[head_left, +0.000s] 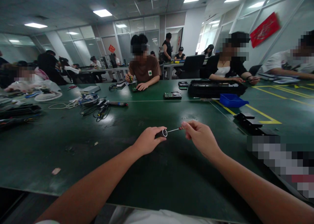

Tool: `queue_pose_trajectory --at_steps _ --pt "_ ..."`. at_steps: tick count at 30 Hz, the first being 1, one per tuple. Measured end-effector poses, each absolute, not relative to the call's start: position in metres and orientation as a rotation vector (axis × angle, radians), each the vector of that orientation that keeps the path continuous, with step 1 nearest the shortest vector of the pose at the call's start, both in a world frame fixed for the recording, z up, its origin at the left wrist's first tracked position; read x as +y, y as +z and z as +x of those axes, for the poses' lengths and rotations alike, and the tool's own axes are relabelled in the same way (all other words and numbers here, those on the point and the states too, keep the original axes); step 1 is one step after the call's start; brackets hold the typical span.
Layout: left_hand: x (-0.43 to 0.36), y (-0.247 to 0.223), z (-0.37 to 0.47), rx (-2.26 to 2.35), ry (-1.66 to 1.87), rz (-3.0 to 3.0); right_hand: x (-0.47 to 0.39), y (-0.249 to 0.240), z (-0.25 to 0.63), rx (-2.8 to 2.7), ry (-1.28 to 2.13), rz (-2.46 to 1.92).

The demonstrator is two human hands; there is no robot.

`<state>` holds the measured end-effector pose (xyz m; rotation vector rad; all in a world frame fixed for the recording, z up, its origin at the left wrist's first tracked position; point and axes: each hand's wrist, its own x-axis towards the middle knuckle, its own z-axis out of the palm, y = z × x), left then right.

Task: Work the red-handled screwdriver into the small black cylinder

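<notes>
My left hand [149, 140] is closed around a small dark cylindrical part [161, 133] with a shiny ring at its right end. Pinched in my right hand [200, 135] is a thin screwdriver [173, 130], its red handle end mostly hidden by my fingers. The shaft points left, and its tip meets the ringed end of the part; how deep it sits I cannot tell. Both hands are above the green table [137, 184], near its middle.
Cables [98, 108] lie to the left. Hard drives [172, 95], a long black housing [216, 88] and a blue tray [232, 100] are farther back. Black parts [250, 123] sit at right. Across the table a person in a brown shirt [145, 68] handles a circuit board.
</notes>
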<state>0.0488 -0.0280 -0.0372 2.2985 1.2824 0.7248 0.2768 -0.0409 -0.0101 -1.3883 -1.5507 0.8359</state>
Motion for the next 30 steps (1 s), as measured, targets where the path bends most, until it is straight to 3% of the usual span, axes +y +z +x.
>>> queue_pose_trajectory --at_steps 14,23,30 --pt "-0.028 -0.036 0.048 1.249 0.718 2.259 -0.044 -0.014 0.277 -1.775 0.631 -1.376" --pt "-0.027 -0.040 0.046 1.259 0.677 2.296 -0.041 -0.018 0.280 -1.802 0.704 -1.372" --pt "-0.030 -0.035 0.049 1.303 0.657 2.327 -0.034 -0.025 0.275 -1.431 1.002 -1.168"
